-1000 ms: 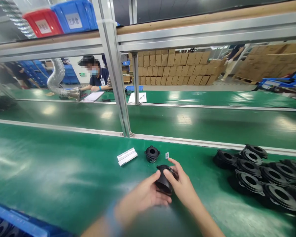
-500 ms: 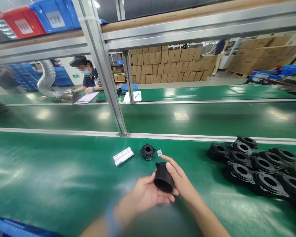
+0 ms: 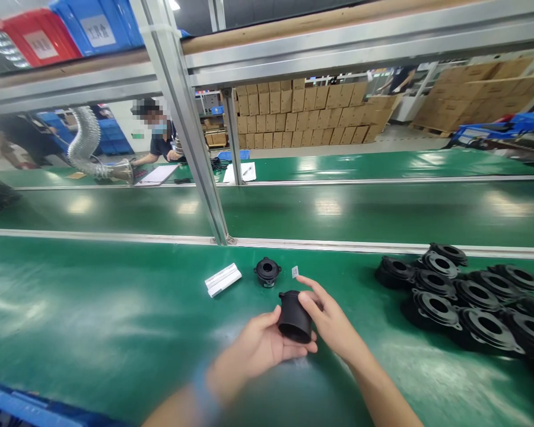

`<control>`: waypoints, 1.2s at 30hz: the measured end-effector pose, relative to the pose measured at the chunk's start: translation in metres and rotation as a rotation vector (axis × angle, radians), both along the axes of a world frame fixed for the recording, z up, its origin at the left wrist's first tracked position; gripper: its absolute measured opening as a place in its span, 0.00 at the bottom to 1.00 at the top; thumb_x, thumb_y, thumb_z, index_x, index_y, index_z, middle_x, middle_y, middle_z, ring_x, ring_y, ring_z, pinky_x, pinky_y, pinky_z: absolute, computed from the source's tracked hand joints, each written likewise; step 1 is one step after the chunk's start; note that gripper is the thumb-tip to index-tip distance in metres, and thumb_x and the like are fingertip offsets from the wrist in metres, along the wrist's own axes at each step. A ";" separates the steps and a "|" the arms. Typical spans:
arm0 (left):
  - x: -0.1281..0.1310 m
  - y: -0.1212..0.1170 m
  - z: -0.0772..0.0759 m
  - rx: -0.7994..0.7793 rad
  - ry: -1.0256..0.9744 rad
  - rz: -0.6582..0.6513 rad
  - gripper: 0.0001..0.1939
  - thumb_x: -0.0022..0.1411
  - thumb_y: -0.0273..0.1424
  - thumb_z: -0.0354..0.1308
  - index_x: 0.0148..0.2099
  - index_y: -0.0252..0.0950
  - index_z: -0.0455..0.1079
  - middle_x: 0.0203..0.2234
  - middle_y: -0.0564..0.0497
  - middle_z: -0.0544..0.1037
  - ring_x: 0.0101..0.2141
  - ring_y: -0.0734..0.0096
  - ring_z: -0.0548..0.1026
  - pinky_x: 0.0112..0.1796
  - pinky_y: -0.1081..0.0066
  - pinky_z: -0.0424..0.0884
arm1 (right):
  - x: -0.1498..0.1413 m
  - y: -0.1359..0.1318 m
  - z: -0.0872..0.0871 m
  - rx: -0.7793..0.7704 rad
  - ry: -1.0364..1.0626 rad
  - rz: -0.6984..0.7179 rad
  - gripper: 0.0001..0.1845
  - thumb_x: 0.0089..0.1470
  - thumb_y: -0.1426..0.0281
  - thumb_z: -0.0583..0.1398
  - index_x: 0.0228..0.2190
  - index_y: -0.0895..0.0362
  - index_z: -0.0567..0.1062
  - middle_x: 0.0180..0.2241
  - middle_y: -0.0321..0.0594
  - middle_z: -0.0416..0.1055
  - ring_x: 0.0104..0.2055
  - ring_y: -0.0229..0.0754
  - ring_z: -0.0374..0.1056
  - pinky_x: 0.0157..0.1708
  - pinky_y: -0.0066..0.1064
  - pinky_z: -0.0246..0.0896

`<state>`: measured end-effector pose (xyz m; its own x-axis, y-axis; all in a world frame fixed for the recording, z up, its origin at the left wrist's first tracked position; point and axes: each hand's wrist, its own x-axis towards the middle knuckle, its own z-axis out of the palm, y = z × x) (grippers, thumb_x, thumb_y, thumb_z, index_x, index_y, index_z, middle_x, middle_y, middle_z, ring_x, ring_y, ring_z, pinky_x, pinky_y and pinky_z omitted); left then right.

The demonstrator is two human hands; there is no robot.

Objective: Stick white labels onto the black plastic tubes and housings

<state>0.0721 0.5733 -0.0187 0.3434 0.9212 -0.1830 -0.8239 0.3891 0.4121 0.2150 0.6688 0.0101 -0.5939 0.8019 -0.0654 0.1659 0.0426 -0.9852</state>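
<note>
A black cylindrical housing (image 3: 295, 318) rests tilted in my left hand (image 3: 263, 344), its wide open end facing down toward me. The left fingers pass under it and the thumb lies along its side. Against its right side is my right hand (image 3: 333, 320), the thumb on the upper wall; some of its fingers are hidden behind the part. A small white label (image 3: 295, 272) clings to the tip of my raised right index finger. Beyond the hands stands a smaller black flanged part (image 3: 267, 271) with a round hole. Left of that lies a white strip-like pad (image 3: 223, 279).
Several black flanged housings (image 3: 436, 305) crowd the right of the green bench (image 3: 115, 314). A metal post (image 3: 191, 130) rises at the bench's far edge. A blue bin (image 3: 31, 409) is at the lower left. Across the belt sits a co-worker (image 3: 162, 142).
The label on my right fingertip has shifted slightly right and up. The housing has turned a little in my hands, showing less of its open end. The co-worker's arm has moved.
</note>
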 end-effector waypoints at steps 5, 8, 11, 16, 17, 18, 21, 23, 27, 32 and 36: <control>-0.002 0.000 -0.001 0.024 0.017 -0.054 0.32 0.65 0.45 0.54 0.57 0.19 0.69 0.47 0.29 0.77 0.44 0.49 0.79 0.47 0.62 0.69 | -0.002 -0.002 0.000 -0.059 0.028 -0.009 0.33 0.59 0.47 0.56 0.57 0.55 0.63 0.37 0.41 0.76 0.34 0.45 0.71 0.28 0.31 0.62; -0.002 0.000 0.000 0.007 0.150 -0.012 0.31 0.67 0.45 0.51 0.57 0.21 0.68 0.45 0.28 0.77 0.43 0.47 0.79 0.46 0.59 0.70 | -0.003 -0.001 -0.005 0.016 0.005 -0.027 0.32 0.59 0.49 0.57 0.56 0.56 0.63 0.37 0.40 0.75 0.38 0.46 0.71 0.39 0.35 0.63; -0.003 0.000 0.003 -0.019 0.255 0.073 0.26 0.68 0.41 0.53 0.54 0.21 0.70 0.44 0.27 0.78 0.42 0.46 0.80 0.46 0.56 0.70 | -0.004 0.000 -0.009 0.093 -0.066 -0.053 0.31 0.58 0.51 0.58 0.56 0.54 0.63 0.38 0.39 0.75 0.39 0.47 0.71 0.42 0.37 0.62; -0.002 0.000 0.007 -0.034 0.286 0.113 0.22 0.66 0.36 0.55 0.53 0.21 0.69 0.43 0.27 0.78 0.43 0.44 0.79 0.48 0.51 0.69 | -0.006 0.000 -0.013 0.165 -0.110 -0.041 0.32 0.57 0.54 0.59 0.58 0.54 0.60 0.39 0.39 0.75 0.39 0.47 0.71 0.44 0.39 0.62; -0.002 -0.001 0.007 -0.021 0.286 0.109 0.22 0.66 0.36 0.55 0.53 0.21 0.69 0.43 0.28 0.78 0.42 0.45 0.79 0.48 0.52 0.69 | -0.007 0.001 -0.015 0.168 -0.116 -0.024 0.32 0.57 0.54 0.59 0.58 0.54 0.60 0.40 0.40 0.75 0.39 0.47 0.71 0.44 0.39 0.62; -0.001 -0.001 0.007 -0.009 0.286 0.113 0.22 0.66 0.35 0.55 0.53 0.21 0.69 0.43 0.28 0.78 0.42 0.46 0.79 0.48 0.53 0.69 | -0.007 0.001 -0.017 0.172 -0.115 -0.006 0.32 0.58 0.54 0.59 0.59 0.54 0.59 0.40 0.40 0.74 0.40 0.47 0.71 0.44 0.40 0.63; -0.001 -0.001 0.008 -0.005 0.278 0.181 0.20 0.66 0.36 0.56 0.52 0.22 0.68 0.40 0.31 0.78 0.39 0.51 0.79 0.45 0.57 0.70 | -0.007 0.004 -0.021 0.232 -0.038 -0.030 0.31 0.59 0.54 0.58 0.58 0.54 0.60 0.45 0.44 0.73 0.44 0.47 0.70 0.47 0.41 0.63; -0.002 0.000 0.010 -0.025 0.264 0.245 0.21 0.66 0.37 0.57 0.53 0.23 0.66 0.39 0.32 0.78 0.38 0.53 0.79 0.43 0.59 0.70 | -0.004 0.006 -0.019 0.276 0.068 -0.140 0.27 0.60 0.53 0.58 0.55 0.54 0.65 0.48 0.45 0.71 0.49 0.48 0.68 0.49 0.40 0.62; -0.009 0.004 0.016 -0.045 0.289 0.347 0.27 0.64 0.38 0.60 0.57 0.25 0.61 0.37 0.35 0.78 0.38 0.55 0.78 0.42 0.61 0.69 | 0.005 0.007 -0.008 0.131 0.211 -0.311 0.19 0.59 0.52 0.61 0.39 0.54 0.74 0.37 0.41 0.73 0.39 0.44 0.68 0.39 0.32 0.64; -0.012 0.006 0.019 -0.046 0.344 0.400 0.30 0.61 0.42 0.63 0.56 0.28 0.59 0.38 0.40 0.76 0.39 0.54 0.78 0.45 0.58 0.68 | 0.006 0.000 0.001 -0.135 0.257 -0.165 0.19 0.55 0.52 0.66 0.30 0.57 0.76 0.28 0.37 0.70 0.29 0.38 0.63 0.30 0.27 0.59; -0.008 0.003 0.017 -0.020 0.471 0.430 0.35 0.61 0.45 0.62 0.60 0.30 0.54 0.43 0.40 0.74 0.39 0.60 0.76 0.45 0.61 0.68 | 0.002 -0.007 0.005 -0.207 0.225 -0.058 0.20 0.54 0.53 0.66 0.27 0.58 0.74 0.25 0.36 0.67 0.27 0.38 0.60 0.28 0.26 0.57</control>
